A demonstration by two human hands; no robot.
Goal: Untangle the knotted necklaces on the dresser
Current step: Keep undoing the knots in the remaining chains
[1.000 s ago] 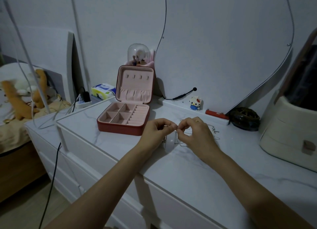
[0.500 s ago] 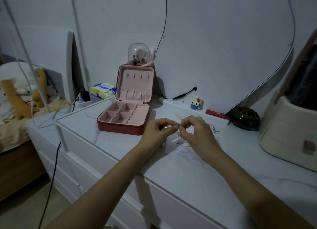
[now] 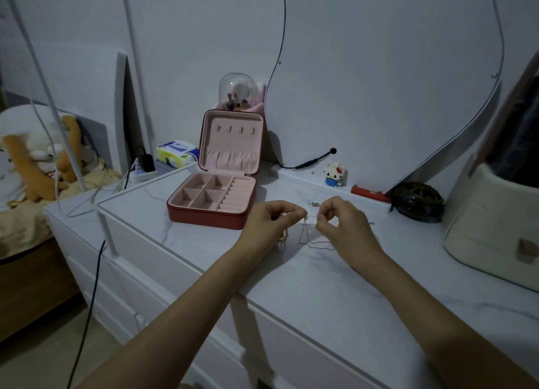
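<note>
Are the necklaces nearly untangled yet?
Not yet. Done: the jewelry box stands open, compartments bare. In hand: the left hand and right hand pinch the necklaces above the dresser. Left: the chains hang looped together between them.

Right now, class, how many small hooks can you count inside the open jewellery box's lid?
4, in a row across the upper lid of the jewellery box: far left, left of middle, right of middle, far right. None seems hidden.
</note>
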